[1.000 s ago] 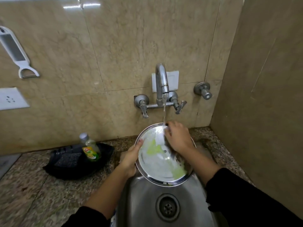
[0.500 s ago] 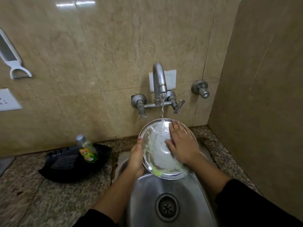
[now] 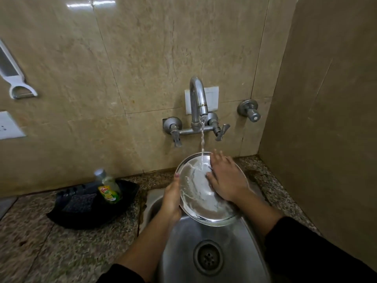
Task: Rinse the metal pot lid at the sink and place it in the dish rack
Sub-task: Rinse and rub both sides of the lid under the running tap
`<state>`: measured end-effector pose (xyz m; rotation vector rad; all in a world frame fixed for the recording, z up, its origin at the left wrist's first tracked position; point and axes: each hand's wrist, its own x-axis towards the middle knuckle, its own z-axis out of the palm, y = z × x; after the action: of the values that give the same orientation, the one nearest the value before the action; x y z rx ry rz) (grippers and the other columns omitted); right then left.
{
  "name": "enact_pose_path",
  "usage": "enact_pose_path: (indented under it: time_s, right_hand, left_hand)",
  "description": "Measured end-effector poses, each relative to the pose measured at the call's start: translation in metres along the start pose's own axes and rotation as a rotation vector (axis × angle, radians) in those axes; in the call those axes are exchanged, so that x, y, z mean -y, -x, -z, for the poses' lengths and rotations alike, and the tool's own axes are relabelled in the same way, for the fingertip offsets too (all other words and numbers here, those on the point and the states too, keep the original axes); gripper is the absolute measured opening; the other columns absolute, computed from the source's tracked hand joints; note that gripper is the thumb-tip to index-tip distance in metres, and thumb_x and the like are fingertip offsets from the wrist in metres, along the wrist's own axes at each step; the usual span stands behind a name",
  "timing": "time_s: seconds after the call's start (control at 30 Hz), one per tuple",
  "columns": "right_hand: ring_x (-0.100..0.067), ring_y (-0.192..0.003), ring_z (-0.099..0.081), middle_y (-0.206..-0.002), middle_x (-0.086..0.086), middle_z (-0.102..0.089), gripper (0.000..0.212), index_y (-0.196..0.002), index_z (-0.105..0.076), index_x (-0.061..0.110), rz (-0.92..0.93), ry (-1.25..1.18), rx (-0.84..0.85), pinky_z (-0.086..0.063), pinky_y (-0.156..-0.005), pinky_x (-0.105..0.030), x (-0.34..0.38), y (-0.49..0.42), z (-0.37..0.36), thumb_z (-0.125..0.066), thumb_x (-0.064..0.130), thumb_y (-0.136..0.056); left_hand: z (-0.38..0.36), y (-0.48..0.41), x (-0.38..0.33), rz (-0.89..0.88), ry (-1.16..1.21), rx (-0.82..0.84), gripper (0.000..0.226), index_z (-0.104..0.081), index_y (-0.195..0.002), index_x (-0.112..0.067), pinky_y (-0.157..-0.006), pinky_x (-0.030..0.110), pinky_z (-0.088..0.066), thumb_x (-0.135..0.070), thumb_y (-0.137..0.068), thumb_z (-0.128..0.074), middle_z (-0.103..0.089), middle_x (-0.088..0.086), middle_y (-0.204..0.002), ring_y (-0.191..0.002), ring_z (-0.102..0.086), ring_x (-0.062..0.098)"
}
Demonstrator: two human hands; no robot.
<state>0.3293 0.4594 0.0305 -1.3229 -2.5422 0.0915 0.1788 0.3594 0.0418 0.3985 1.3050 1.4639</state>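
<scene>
the metal pot lid is held tilted above the back of the steel sink, its hollow face turned toward the camera, directly under the wall tap. a thin stream of water is seen falling from the spout onto the upper part of the lid, where it spreads over the metal. the 2 hands are found apart, 1 on each side of the lid. the left hand is clamped on the left rim, with the thumb laid along the front edge and the fingers hidden behind. the right hand is laid flat on the right half of the wet face, fingers straight and slightly spread, fingertips just beside the stream. the drain is visible below the lid. on the speckled counter left of the sink, a black tray is found holding a bottle with a yellow-green label and a dark scrub pad.
</scene>
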Motion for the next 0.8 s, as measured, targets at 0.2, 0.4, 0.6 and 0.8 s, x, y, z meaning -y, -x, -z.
enact_pose_path:
  time_s: [0.2,0.4,0.6,0.8]
  right_hand:
    - [-0.015,-0.146,-0.018,-0.158,0.003,-0.025,0.049,-0.15,-0.023,0.029,0.244,-0.044,-0.046,-0.01,-0.117,-0.038,0.018,-0.03,0.002,-0.028,0.037,-0.102]
    - [-0.028,-0.108,-0.055,-0.113,-0.011,-0.062,0.04,-0.11,-0.058,0.013,0.046,-0.174,0.058,-0.038,-0.089,-0.038,0.04,-0.045,0.03,-0.034,0.044,-0.1]
    - [-0.009,-0.072,-0.052,-0.081,0.006,-0.058,0.024,-0.092,-0.062,0.021,0.01,-0.688,0.275,-0.041,-0.07,-0.029,0.026,-0.037,0.049,-0.047,0.04,-0.097]
    - [-0.016,-0.073,-0.055,-0.077,0.003,-0.059,0.024,-0.088,-0.058,0.02,-0.158,-0.661,0.04,-0.044,-0.073,-0.038,0.014,-0.044,0.039,-0.044,0.037,-0.099]
  left_hand:
    - [0.008,0.008,-0.011,-0.021,-0.093,0.101,0.021,-0.065,-0.105,-0.002,-0.049,0.026,-0.056,0.005,-0.086,-0.059,-0.074,0.008,-0.069,-0.057,-0.071,0.019]
    - [0.024,0.006,-0.02,-0.095,-0.199,0.171,0.02,-0.068,-0.098,-0.004,-0.058,0.028,-0.057,0.007,-0.083,-0.06,-0.073,0.014,-0.083,-0.066,-0.07,0.022]
    - [0.026,0.009,-0.022,-0.121,-0.214,0.215,0.019,-0.069,-0.095,-0.008,-0.058,0.027,-0.056,0.004,-0.083,-0.061,-0.075,0.008,-0.078,-0.066,-0.071,0.021]
    - [0.023,0.008,-0.023,-0.108,-0.144,0.197,0.023,-0.067,-0.106,-0.002,-0.062,0.031,-0.058,0.002,-0.084,-0.061,-0.074,0.013,-0.088,-0.073,-0.071,0.025]
